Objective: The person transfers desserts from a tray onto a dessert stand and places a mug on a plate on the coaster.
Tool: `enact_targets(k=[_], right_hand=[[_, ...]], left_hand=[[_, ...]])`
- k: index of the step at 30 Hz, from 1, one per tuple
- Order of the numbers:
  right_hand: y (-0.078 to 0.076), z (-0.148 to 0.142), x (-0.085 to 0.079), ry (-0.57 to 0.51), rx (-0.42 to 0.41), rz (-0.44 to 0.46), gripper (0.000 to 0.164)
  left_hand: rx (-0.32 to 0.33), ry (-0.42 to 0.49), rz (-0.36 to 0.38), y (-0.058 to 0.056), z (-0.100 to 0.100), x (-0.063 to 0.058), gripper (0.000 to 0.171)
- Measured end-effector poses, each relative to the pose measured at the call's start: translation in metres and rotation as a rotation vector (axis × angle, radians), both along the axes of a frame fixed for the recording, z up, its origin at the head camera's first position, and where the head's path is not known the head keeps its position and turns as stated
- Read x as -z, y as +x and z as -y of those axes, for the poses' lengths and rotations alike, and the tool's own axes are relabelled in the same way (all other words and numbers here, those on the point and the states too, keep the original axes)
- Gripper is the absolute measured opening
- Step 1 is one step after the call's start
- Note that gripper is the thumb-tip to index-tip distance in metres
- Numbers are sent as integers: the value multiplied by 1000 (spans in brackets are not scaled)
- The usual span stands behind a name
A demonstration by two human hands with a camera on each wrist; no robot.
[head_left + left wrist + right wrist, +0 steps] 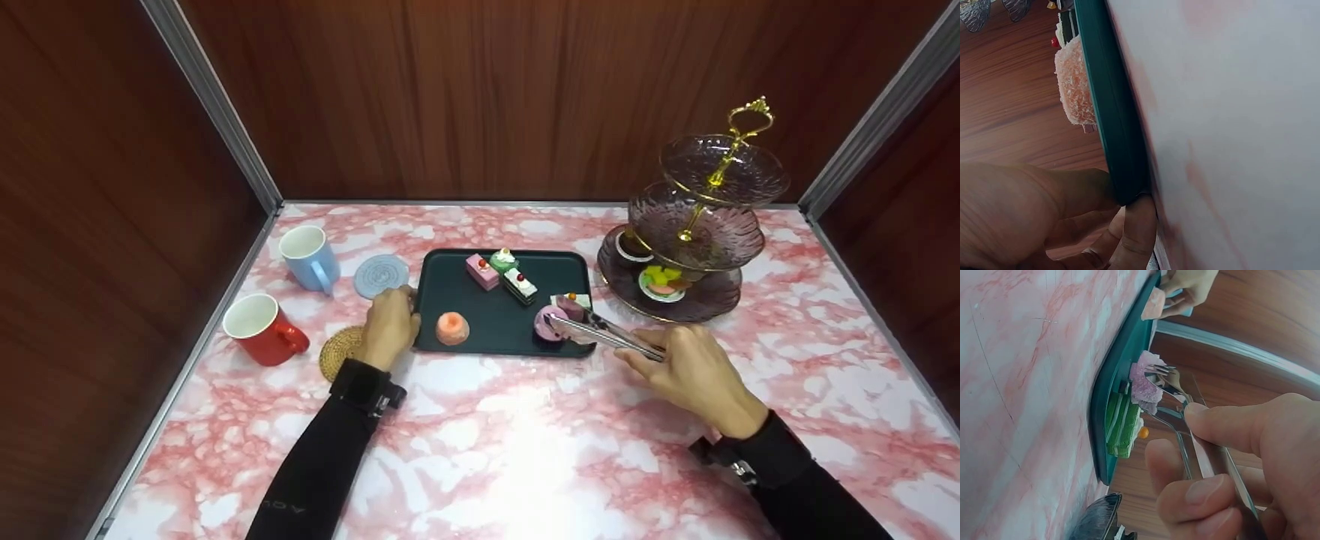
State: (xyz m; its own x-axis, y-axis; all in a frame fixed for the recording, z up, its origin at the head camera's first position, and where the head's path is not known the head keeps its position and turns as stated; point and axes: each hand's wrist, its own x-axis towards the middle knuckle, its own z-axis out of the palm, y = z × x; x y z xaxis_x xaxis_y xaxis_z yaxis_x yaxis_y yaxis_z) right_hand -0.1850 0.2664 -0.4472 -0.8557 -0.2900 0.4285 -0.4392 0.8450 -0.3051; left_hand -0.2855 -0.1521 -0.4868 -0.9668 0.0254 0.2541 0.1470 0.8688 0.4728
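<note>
A dark green tray (499, 322) lies on the marbled table, and my left hand (390, 322) pinches its left edge between thumb and fingers (1139, 230). My right hand (694, 375) holds metal tongs (619, 341), whose fork-like tips (1161, 370) are at a purple round cake (545, 331) near the tray's right front corner. Just behind that cake sits a green layered slice (1123, 427) with an orange ball on top. An orange round cake (452, 328) stands at the tray's left front. Pink (482, 273), green (504, 261) and dark layered (520, 286) cakes are grouped toward the back.
A three-tier glass stand (739, 296) with a gold handle rises at the right, with a fruit tart (661, 285) and a dark-filled cup (632, 247) on its bottom tier. Leftward are a blue mug (309, 264), a red mug (270, 345), a grey-blue coaster (381, 276) and a woven coaster (339, 354).
</note>
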Motion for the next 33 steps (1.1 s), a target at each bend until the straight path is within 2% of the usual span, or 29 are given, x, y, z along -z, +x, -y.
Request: enact_targets(k=[5, 14, 17, 28, 33], right_hand=[[-1, 0, -5, -30, 11, -24, 18], [-7, -8, -23, -93, 60, -115, 23], [-10, -10, -31, -108, 78, -153, 30], [-20, -20, -61, -138, 184, -283, 40], [-26, -25, -72, -163, 267, -270, 46]], left_hand=[[3, 7, 1, -1, 0, -2, 30], [-1, 20, -10, -1, 1, 1, 29], [-2, 25, -9, 0, 1, 1, 31], [-14, 22, 10, 0, 0, 1, 31], [-17, 17, 7, 0, -1, 1, 31]])
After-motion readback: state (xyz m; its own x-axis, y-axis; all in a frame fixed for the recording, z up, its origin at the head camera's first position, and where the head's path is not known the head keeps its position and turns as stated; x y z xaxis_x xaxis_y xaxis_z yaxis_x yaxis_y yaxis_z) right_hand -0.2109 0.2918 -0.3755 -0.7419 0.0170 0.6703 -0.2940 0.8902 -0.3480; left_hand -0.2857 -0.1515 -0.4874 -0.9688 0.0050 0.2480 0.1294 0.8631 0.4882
